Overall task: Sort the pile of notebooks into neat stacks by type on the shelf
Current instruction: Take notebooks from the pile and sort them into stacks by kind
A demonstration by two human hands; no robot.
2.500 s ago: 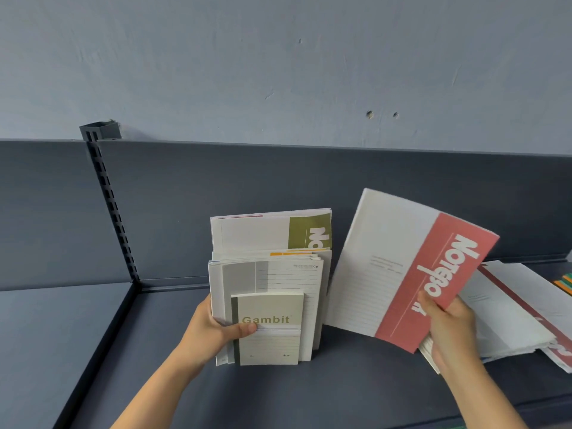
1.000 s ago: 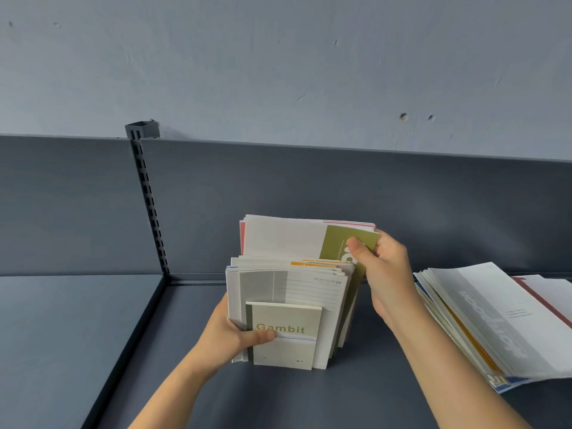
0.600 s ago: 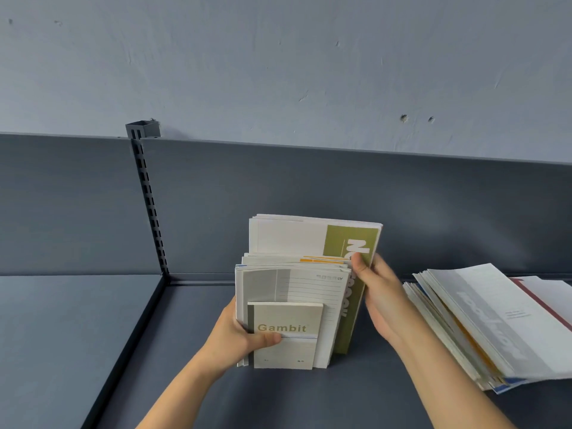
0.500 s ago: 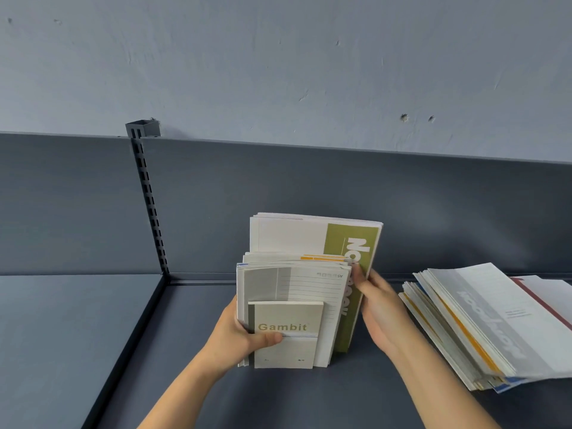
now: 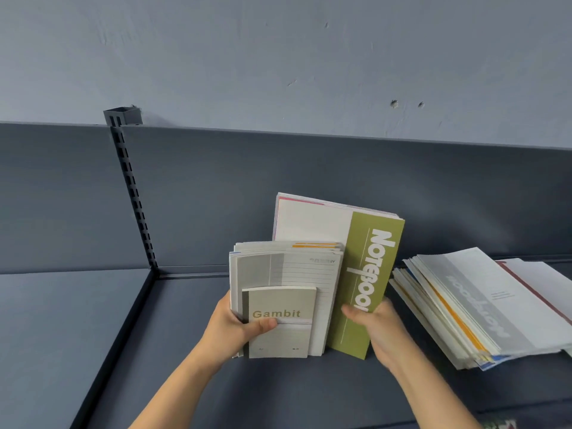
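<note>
upright stack (image 5: 284, 270), being squared: left hand (image 5: 235, 328) grips its front; right hand (image 5: 383, 325) pinches green notebook (image 5: 368, 258). next, likely: draw from flat pile (image 5: 470, 305).

Your left grip (image 5: 235, 331) and right grip (image 5: 385, 332): bare hands, bare forearms (image 5: 185, 388) up to frame edge.

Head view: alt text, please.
Two hands hold notebooks upright on a dark shelf: the left hand holds a bundle fronted by a small Gambit notebook, the right hand grips a green notebook. A loose pile lies right.
</note>
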